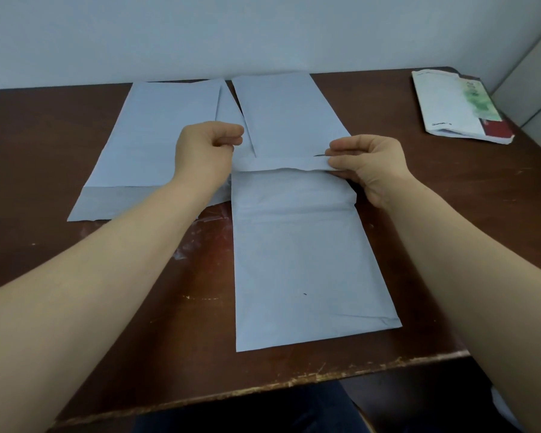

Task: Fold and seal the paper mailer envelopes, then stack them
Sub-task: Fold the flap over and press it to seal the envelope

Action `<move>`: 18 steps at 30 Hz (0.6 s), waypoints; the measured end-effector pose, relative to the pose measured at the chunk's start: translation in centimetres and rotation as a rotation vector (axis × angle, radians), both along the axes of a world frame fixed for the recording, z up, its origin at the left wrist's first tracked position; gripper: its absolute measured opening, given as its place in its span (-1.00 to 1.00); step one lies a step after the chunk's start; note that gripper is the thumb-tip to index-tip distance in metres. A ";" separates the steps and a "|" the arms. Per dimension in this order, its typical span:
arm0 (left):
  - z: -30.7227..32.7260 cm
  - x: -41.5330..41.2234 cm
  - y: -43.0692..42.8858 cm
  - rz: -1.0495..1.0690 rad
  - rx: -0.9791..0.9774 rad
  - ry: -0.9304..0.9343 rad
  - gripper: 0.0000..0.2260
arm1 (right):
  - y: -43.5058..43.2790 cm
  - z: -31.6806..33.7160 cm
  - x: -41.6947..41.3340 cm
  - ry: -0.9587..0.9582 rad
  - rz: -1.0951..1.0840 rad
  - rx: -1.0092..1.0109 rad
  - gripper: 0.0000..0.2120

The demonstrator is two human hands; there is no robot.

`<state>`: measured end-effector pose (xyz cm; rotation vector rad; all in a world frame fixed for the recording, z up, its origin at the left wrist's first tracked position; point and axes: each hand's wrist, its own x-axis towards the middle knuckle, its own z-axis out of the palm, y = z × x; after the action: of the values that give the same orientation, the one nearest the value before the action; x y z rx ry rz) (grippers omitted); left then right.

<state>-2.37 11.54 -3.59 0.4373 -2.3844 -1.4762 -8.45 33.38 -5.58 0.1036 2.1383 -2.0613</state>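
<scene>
My left hand (208, 148), right hand (369, 164) each pinch one end of flap (281, 164); mailer (297, 260) lies flat on surface (38, 157).

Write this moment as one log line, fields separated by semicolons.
step: folding flap; left hand: pinches flap; right hand: pinches flap; mailer: flat on table; other mailers: flat beyond

The left hand (206, 148) and right hand (369, 164) are left bare, as are both forearms (107, 260) up to the picture's edge. Dark blue trousers (247, 414) are worn, glimpsed below the counter's (200, 354) near edge.
</scene>
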 end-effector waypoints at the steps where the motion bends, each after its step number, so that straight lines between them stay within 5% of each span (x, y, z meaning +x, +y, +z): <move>1: 0.1 0.1 0.2 -0.011 -0.051 0.000 -0.60 | 0.0 -0.1 0.0 0.002 -0.002 0.003 -0.78; 5: 0.2 0.9 1.2 -0.129 -0.285 -0.054 -0.60 | 0.0 -0.3 -0.1 0.015 -0.011 0.030 -0.77; 10: -0.6 1.5 3.4 -0.383 -0.818 -0.278 -0.52 | -0.1 -0.4 -0.1 0.035 -0.014 0.064 -0.74; 18: -1.8 2.1 4.4 -0.367 -0.906 -0.431 -0.41 | 0.0 -0.5 -0.1 0.059 -0.013 0.074 -0.74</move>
<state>-0.23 15.94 -5.40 0.0852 -3.2596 -0.2596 -8.53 33.35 -6.12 0.0671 2.2545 -2.0166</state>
